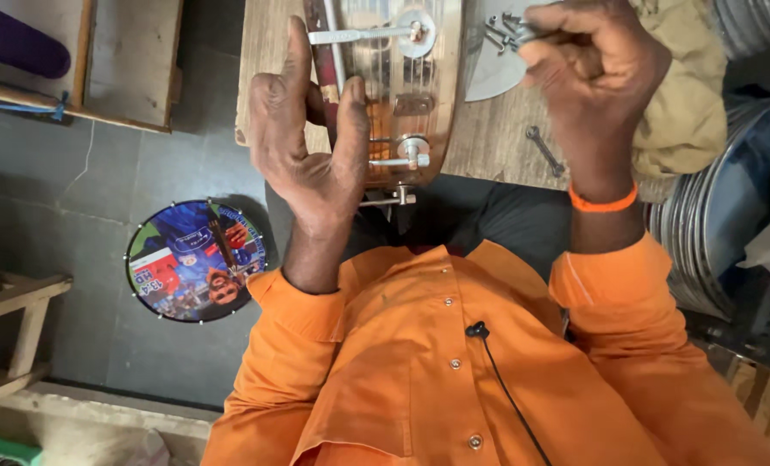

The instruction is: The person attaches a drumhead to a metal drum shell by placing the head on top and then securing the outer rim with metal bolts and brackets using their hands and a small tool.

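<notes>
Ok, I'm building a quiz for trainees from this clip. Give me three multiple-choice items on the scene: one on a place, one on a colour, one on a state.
1. Where does the small spanner lie?
A. on the floor
B. in the left hand
C. on the wooden table

2. What colour is the wristband?
A. orange
B. green
C. white

3. How is the right hand?
A. spread flat
B. pinched shut on small metal bolts
C. out of view

Answers:
1 C, the spanner rests on bare wood beside the khaki cloth.
2 A, the band matches the orange shirt.
3 B, the fingers are curled on the metal parts.
</notes>
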